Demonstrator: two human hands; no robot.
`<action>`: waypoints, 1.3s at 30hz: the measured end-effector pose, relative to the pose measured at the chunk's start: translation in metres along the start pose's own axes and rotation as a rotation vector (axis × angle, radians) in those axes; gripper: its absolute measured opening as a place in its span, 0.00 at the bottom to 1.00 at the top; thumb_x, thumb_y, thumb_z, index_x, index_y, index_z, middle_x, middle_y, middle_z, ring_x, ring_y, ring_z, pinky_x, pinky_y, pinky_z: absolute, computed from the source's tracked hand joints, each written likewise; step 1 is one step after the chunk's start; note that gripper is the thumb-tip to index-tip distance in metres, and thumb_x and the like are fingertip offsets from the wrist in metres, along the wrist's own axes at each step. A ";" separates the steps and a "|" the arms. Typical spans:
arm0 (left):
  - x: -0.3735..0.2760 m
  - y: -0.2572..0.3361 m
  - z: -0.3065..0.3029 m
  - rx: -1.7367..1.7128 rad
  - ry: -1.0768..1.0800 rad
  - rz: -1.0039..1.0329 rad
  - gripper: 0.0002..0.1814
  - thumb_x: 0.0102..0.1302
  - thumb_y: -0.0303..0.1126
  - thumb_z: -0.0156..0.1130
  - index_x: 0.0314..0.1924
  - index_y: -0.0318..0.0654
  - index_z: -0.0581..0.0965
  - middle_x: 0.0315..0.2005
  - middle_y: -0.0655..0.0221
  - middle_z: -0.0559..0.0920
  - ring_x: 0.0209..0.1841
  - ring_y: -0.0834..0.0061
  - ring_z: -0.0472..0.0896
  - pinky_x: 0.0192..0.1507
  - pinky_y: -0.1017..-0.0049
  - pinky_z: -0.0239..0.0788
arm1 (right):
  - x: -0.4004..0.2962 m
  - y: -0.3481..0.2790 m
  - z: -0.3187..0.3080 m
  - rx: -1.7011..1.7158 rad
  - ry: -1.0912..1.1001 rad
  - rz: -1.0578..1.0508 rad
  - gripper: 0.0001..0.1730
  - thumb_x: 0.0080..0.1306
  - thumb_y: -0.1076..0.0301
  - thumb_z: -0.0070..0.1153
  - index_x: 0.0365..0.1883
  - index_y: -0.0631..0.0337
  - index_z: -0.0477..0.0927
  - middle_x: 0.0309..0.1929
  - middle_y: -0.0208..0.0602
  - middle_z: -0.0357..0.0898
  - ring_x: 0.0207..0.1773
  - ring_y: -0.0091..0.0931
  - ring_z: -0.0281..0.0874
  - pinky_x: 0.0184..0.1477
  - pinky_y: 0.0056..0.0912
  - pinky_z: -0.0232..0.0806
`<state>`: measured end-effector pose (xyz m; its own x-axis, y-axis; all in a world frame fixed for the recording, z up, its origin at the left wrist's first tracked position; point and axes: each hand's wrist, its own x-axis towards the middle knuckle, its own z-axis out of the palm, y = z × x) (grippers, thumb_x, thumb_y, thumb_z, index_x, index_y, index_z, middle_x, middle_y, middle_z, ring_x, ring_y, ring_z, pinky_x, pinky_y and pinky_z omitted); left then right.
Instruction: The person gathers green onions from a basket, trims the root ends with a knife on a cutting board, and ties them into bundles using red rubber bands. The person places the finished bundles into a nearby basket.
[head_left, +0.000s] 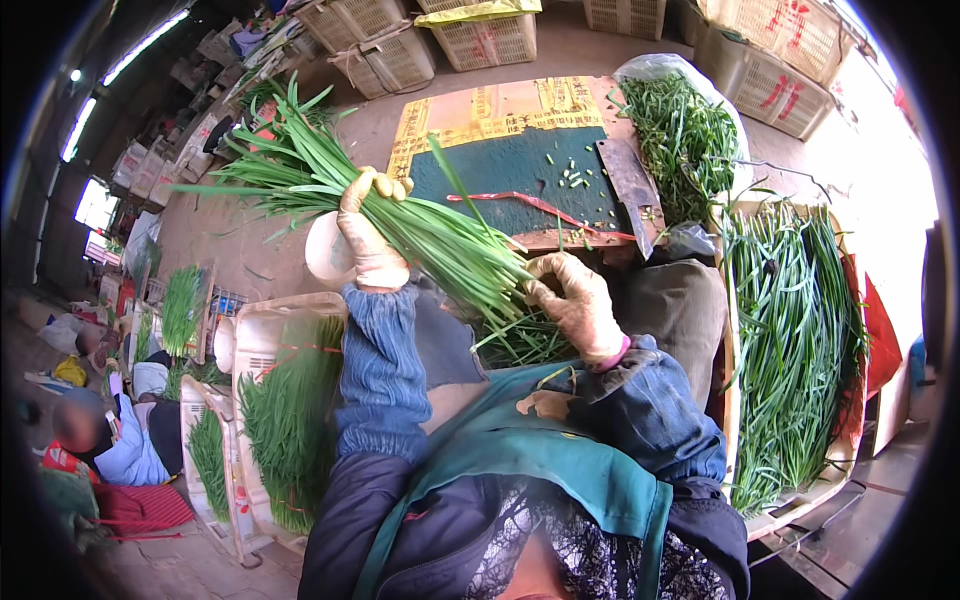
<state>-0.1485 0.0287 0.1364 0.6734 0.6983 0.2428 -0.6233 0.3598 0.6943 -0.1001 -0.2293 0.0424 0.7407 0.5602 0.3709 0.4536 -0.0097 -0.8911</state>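
A thick bunch of garlic chives (450, 240) slants across in front of me, leaf tips at the upper left and pale stem ends at the lower right. My gloved left hand (371, 221) is wrapped around its middle. At the stem ends, my gloved right hand (577, 304) pinches with thumb and forefinger; exactly which stems it holds is partly hidden. Loose chives (529, 341) lie beneath the bunch, above my lap. Beyond my hands is a board with a dark green surface (495, 180), bearing cut stem bits, a red plastic strip (544, 204) and a cleaver (626, 184).
On the right stands a crate of chives (795, 352), with a plastic bag of greens (679, 135) behind it. Another chive-filled crate (289, 420) is at my left. Stacked plastic crates (487, 41) line the back. A person (135, 442) sits at far left.
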 end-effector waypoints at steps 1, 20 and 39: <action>0.001 0.001 -0.002 -0.037 0.019 -0.040 0.06 0.63 0.32 0.63 0.35 0.41 0.74 0.23 0.71 0.74 0.29 0.71 0.73 0.50 0.64 0.72 | -0.005 0.004 -0.005 0.040 -0.020 -0.038 0.11 0.62 0.70 0.64 0.42 0.58 0.80 0.39 0.42 0.82 0.39 0.39 0.82 0.43 0.36 0.74; -0.002 -0.007 0.015 -0.025 -0.025 -0.055 0.07 0.65 0.34 0.63 0.33 0.43 0.74 0.24 0.74 0.73 0.30 0.75 0.73 0.53 0.67 0.72 | 0.030 -0.036 0.012 -0.047 0.037 -0.311 0.18 0.58 0.74 0.68 0.47 0.55 0.80 0.42 0.33 0.83 0.42 0.32 0.83 0.43 0.30 0.75; 0.005 0.007 0.015 -0.035 0.020 -0.050 0.08 0.65 0.33 0.62 0.30 0.42 0.73 0.23 0.73 0.73 0.28 0.74 0.73 0.52 0.65 0.72 | 0.013 -0.025 -0.013 -0.224 -0.041 -0.272 0.13 0.59 0.73 0.65 0.43 0.55 0.83 0.36 0.35 0.81 0.37 0.32 0.82 0.38 0.30 0.72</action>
<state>-0.1435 0.0253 0.1525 0.6960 0.6912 0.1943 -0.6029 0.4157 0.6810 -0.0950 -0.2329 0.0728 0.5596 0.5997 0.5720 0.7324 -0.0347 -0.6800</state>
